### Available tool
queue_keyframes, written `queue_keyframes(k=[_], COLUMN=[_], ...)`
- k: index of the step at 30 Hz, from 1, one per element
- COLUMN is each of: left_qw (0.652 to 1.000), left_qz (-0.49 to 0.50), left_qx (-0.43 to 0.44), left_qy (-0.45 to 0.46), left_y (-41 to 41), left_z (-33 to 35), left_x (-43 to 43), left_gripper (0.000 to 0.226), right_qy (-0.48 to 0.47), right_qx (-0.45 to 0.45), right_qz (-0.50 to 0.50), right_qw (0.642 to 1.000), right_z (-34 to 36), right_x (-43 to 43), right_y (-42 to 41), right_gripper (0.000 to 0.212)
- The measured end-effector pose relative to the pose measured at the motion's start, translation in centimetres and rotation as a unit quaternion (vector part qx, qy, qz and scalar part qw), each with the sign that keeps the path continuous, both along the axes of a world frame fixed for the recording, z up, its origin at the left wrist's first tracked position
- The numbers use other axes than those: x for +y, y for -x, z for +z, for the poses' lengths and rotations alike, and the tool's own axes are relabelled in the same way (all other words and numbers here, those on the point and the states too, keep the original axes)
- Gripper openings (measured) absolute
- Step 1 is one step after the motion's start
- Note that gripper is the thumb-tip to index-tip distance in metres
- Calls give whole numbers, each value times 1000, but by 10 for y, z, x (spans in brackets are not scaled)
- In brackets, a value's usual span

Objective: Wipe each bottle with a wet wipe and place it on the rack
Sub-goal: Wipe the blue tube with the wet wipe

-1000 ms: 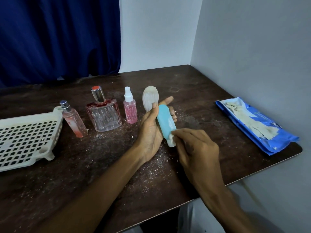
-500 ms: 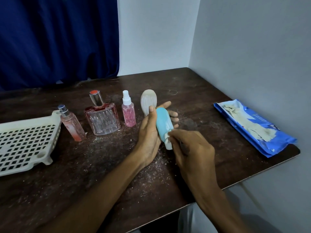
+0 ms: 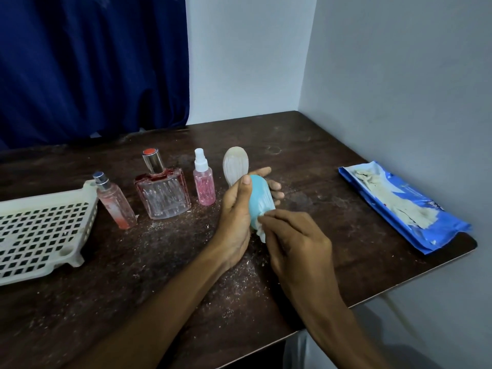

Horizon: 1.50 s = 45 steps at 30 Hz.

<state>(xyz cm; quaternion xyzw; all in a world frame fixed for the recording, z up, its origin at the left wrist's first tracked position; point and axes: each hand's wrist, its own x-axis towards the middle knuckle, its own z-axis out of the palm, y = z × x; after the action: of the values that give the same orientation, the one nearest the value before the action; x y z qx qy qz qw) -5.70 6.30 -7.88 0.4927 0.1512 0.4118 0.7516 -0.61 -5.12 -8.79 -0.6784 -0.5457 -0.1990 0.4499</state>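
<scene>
My left hand (image 3: 237, 217) grips a light blue bottle (image 3: 259, 199) just above the table, its white cap end pointing toward me. My right hand (image 3: 295, 241) pinches a small white wet wipe (image 3: 262, 230) against the bottle's lower end; most of the wipe is hidden under my fingers. A white ribbed bottle (image 3: 235, 167) stands behind my left hand. To its left stand a small pink spray bottle (image 3: 204, 186), a square clear perfume bottle (image 3: 163, 193) with a silver cap, and a slim pink bottle (image 3: 114, 202). The white plastic rack (image 3: 40, 230) lies at the far left.
A blue wet-wipe pack (image 3: 399, 206) lies at the right, near the grey wall. The dark wooden table (image 3: 159, 288) is speckled with pale dust and crumbs. A blue curtain hangs behind the table at the left.
My right hand has slid the wipe slightly up the blue bottle's lower end, and my left hand has turned the bottle a little. The other bottles and the rack stay put.
</scene>
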Motion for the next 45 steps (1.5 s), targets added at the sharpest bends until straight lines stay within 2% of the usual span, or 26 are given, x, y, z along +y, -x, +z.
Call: queue_keyframes(k=[6,12,17,22,29,34,41,45], left_qw=[1000,1000,999,1000,999,1000,998,999], left_qz=[-14,-19,-39,-30,-35,-24,5,1], left_qx=[3,1,7,5,11,3,28,17], left_qy=[-14,2,-9,-9,-11,-9,-55,-32], left_y=[1,1,3,3,3,2,2,2], left_z=[-1,0,1,0,0,0,-1,1], left_x=[-1,0,1,1,1,0,-2,-2], left_gripper=[42,42,41,41,41,40,38,40], right_qy=[-14,-4,-20,9,6,24,-2,23], right_qx=[9,-5,23,1,27,13,45,21], right_qz=[-23,9,-12,11,-6,12,0,8], right_qw=[1000,1000,999,1000,1000,1000,999,999], right_z=[4,-1,10,8,16,9,23,14], right_x=[3,2,5,7,11,5,16,12], right_y=[-10,-2,-9,-3,-10,-6,-13,-2], right_gripper=[22,18,20,19,14,15,13,15])
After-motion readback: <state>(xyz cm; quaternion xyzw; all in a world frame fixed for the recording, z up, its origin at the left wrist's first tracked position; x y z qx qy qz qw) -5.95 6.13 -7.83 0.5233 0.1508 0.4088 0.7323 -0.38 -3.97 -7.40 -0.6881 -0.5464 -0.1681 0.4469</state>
